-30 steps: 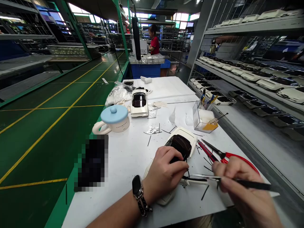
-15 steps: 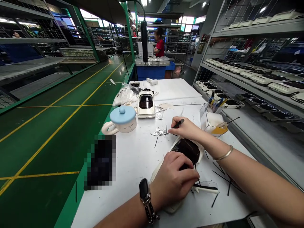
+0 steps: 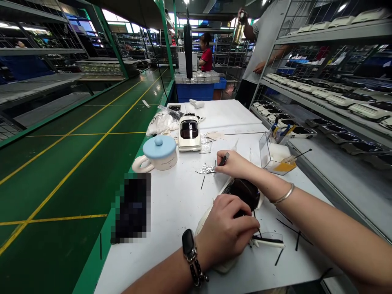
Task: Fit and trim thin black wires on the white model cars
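Note:
A white model car (image 3: 245,191) with a dark roof lies on the table under my left hand (image 3: 228,224), partly hidden by it. The fingers of that hand curl round the car's side, thumb and fingertips close together. My right hand (image 3: 232,163) is closed on a slim black tool (image 3: 225,158), whose exact kind I cannot make out. Its fingertips are at the edge of a small pile of shiny silver bits (image 3: 206,168). Beside the car, to the right, is a clear part with a black-and-white edge (image 3: 271,241).
A lidded mug (image 3: 161,153), a second white model car (image 3: 189,132) and a plastic bag (image 3: 161,123) stand along the left. On the right is a clear box (image 3: 275,157) with pens; thin black strips (image 3: 297,241) lie scattered. Racks of model cars (image 3: 346,100) flank the table; a person in grey (image 3: 263,45) stands behind.
My right hand has shifted slightly left and tilted the black tool more upright. My left hand stays on the car. A person in grey holding a metallic bottle has come into view at the back right.

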Motion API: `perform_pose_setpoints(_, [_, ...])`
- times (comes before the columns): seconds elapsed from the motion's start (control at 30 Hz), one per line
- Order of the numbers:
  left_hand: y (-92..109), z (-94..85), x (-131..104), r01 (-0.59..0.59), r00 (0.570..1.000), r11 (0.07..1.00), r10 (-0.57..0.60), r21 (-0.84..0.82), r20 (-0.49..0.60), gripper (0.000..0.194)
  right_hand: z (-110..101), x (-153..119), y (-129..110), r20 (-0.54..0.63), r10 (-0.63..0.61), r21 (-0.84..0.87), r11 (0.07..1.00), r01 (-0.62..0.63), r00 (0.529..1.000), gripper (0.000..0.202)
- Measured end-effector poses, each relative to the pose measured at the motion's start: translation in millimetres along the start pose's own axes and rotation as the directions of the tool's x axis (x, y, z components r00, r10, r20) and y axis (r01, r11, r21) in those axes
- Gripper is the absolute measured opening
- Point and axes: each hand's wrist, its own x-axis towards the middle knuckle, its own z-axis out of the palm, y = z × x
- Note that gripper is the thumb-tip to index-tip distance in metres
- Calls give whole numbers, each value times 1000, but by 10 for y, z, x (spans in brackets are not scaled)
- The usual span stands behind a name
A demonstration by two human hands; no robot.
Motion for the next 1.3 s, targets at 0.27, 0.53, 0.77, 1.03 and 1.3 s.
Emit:
perform_pose_setpoints(0.27, [10, 2, 4, 3, 1000, 1000, -3, 0, -15, 12, 41, 22, 56, -41, 4, 52, 999, -2, 999, 16])
perform_pose_setpoints(0.53, [6, 4, -19, -1, 999, 1000, 0, -14, -32, 12, 70, 24, 193, -121, 12, 123, 992, 3, 993, 18])
perform_pose_setpoints(0.77, [-55, 58, -19, -44, 997, 999, 43, -20, -72, 14, 111, 13, 167, -68, 6, 6, 1000, -6, 998, 17])
perform_pose_setpoints(1.03, [-49, 40, -46, -36, 998, 999, 35, -23, -58, 13, 94, 11, -87, 29, 8, -211, 978, -1, 1000, 19])
perform_pose_setpoints(1.3, [-52, 39, -48, -27, 999, 999, 26, -19, -40, 13, 90, 68, -84, 90, 17, -306, 952, 11, 996, 23])
